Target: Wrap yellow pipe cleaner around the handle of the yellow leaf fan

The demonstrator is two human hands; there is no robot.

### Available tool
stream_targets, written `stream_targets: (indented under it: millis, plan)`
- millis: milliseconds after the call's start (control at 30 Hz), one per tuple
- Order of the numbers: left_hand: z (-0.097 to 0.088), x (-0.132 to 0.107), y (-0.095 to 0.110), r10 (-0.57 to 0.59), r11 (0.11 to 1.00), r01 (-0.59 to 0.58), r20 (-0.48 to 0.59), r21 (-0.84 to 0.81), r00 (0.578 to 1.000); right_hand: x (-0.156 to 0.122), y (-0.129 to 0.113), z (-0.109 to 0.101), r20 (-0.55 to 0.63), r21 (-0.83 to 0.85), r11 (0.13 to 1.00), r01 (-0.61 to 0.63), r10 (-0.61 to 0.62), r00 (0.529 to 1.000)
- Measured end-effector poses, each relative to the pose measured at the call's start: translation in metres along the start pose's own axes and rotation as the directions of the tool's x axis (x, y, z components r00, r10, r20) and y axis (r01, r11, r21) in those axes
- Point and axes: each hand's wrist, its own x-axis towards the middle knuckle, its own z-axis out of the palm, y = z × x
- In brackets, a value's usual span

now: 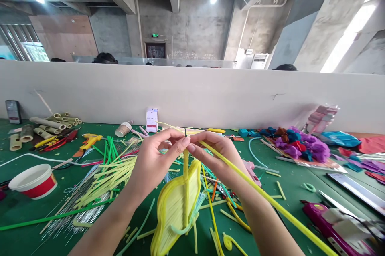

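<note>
My left hand (156, 156) and my right hand (215, 156) meet in front of me above a green table (288, 180), fingertips pinched together. Between them they grip the top of a yellow leaf shape made of pipe cleaners (177, 208), which hangs down from a central stem. A long yellow pipe cleaner (270, 200) runs from my right fingers down to the lower right, over my right forearm. A thin green wire tip sticks up where the fingertips meet.
Loose yellow and green pipe cleaners (108, 176) litter the table's left. A red-and-white cup (33, 182), yellow glue gun (88, 140), phone (152, 119), bamboo tubes (51, 123), purple fabric flowers (297, 146) and a pink glue gun (333, 220) lie around. A white partition (210, 91) closes the far edge.
</note>
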Motion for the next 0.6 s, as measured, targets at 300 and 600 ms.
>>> stream_targets:
  millis: [300,600]
  plan:
    - [-0.022,0.002,0.012,-0.042,0.998,0.05,0.179,-0.038,0.983,-0.005,-0.003,0.003,0.071,0.027,1.0,-0.014,0.012,0.997]
    - [-0.021,-0.001,0.011,-0.052,0.996,0.062,0.144,-0.062,0.988,-0.014,-0.013,0.006,-0.02,-0.028,0.999,0.033,-0.033,0.999]
